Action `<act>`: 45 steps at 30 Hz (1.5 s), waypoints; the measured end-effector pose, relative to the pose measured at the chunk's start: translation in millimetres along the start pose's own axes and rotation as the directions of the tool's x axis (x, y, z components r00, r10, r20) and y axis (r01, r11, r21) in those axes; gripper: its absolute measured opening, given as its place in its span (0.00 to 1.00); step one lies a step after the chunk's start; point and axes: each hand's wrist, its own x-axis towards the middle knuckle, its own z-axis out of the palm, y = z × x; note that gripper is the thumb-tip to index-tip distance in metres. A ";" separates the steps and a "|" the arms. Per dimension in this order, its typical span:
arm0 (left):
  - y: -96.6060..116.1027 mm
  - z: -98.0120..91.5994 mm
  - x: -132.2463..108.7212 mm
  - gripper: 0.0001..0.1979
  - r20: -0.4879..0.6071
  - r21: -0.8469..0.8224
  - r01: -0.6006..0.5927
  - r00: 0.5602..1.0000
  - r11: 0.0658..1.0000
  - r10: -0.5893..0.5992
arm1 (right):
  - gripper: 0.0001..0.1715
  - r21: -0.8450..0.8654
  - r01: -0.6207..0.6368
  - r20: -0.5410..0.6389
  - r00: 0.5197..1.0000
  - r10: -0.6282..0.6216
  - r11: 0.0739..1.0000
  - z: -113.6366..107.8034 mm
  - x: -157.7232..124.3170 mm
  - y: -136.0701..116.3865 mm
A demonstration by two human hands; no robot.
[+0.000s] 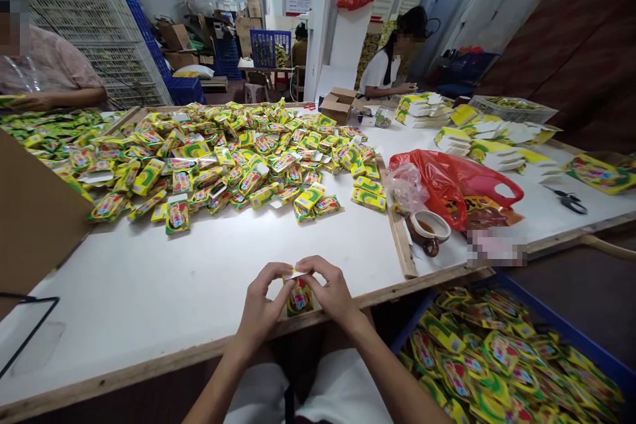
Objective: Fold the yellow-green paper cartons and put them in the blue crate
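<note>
Near the table's front edge, a small yellow and green printed box (pixel 299 298) stands between my hands, its white top flap showing. My left hand (pixel 265 295) pinches the flap's left side between thumb and fingers. On the other side, my right hand (pixel 328 286) grips the same top edge with thumb and fingertips. Both sets of fingertips nearly meet over the flap. Beyond my hands lies a big heap of similar small boxes (pixel 223 165), some with white end flaps sticking out.
A brown mug (pixel 431 228) and red plastic bag (pixel 447 179) sit right of a wooden strip (pixel 397 238). Scissors (pixel 571 200) lie farther right. A blue crate (pixel 412 328) of yellow packets stands below right. Cardboard (pixel 40 212) rises at left. Two co-workers sit across the table.
</note>
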 end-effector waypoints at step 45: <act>-5.9 16.9 -9.0 0.11 -0.203 -0.277 0.192 0.946 0.942 -0.252 | 0.07 0.094 -0.205 0.002 0.979 0.205 0.974 4.7 -1.6 4.0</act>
